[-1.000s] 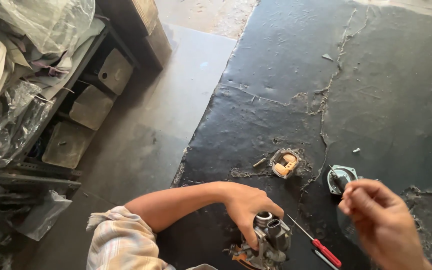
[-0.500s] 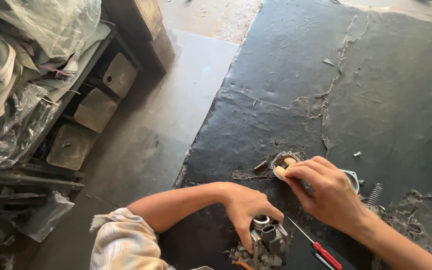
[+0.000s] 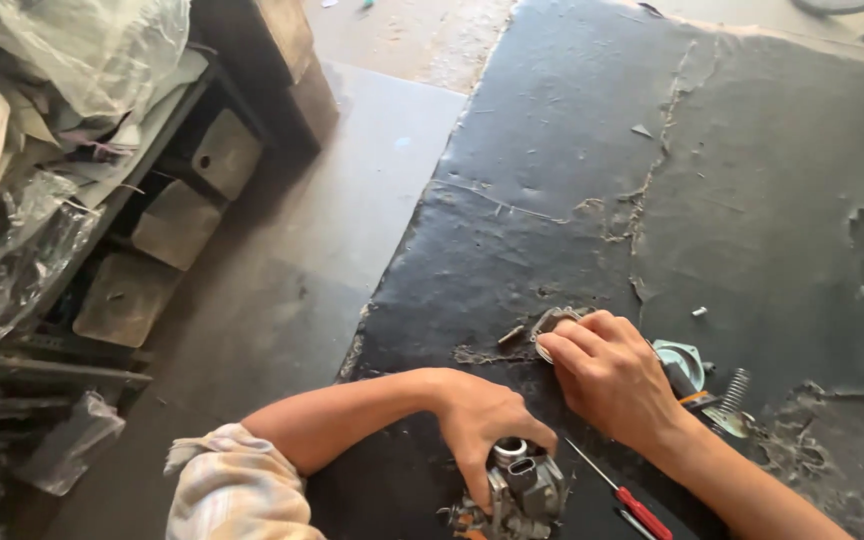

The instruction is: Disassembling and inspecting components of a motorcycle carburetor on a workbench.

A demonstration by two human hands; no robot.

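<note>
My left hand (image 3: pixel 482 420) is closed over the top of a grey metal carburettor-like body (image 3: pixel 524 492), which stands on the black mat (image 3: pixel 712 200) at the bottom edge. Just behind it, my right hand (image 3: pixel 607 375) lies knuckles up with its fingertips closed on a small round metal part (image 3: pixel 550 322) resting on the mat. The hand hides most of that part. A red-handled screwdriver (image 3: pixel 634 508) lies between my two forearms.
A pale round cap (image 3: pixel 680 358), a coil spring (image 3: pixel 735 388) and a small screw (image 3: pixel 699 311) lie to the right of my right hand. The mat is cracked and torn. At the left, a shelf (image 3: pixel 152 210) holds plastic bags and boxes over a concrete floor.
My right hand has moved left from beside the pale round cap onto the small round part and settled over it. My left hand has stayed on the metal body.
</note>
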